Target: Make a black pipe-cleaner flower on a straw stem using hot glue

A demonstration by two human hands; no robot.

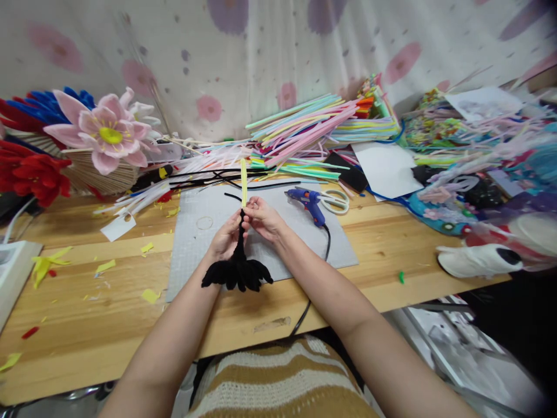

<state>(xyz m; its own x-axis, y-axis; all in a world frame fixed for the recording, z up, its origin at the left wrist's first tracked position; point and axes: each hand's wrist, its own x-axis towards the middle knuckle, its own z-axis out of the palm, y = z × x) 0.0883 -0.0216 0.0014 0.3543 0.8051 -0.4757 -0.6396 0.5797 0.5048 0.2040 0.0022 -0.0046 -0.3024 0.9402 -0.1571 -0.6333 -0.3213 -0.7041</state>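
Note:
A black pipe-cleaner flower (238, 270) hangs head down over the near edge of the grey mat (191, 255). My left hand (225, 237) is closed around its black stem from the left. My right hand (263, 219) pinches the top of that stem, where a yellow strip (243, 180) sticks up away from me. Whether the strip is fixed to the stem is hidden by the fingers. On the mat to the right lies a blue glue gun (308, 203), its cord running toward the table's front edge. White-handled scissors (334, 201) rest beside it.
Bundles of coloured pipe cleaners (304, 130) are heaped along the back. A pink flower (107, 130) and a red one (32, 165) stand at the left. Yellow scraps (105, 266) dot the wooden table (108, 313). A white bottle-like object (478, 260) lies at the right.

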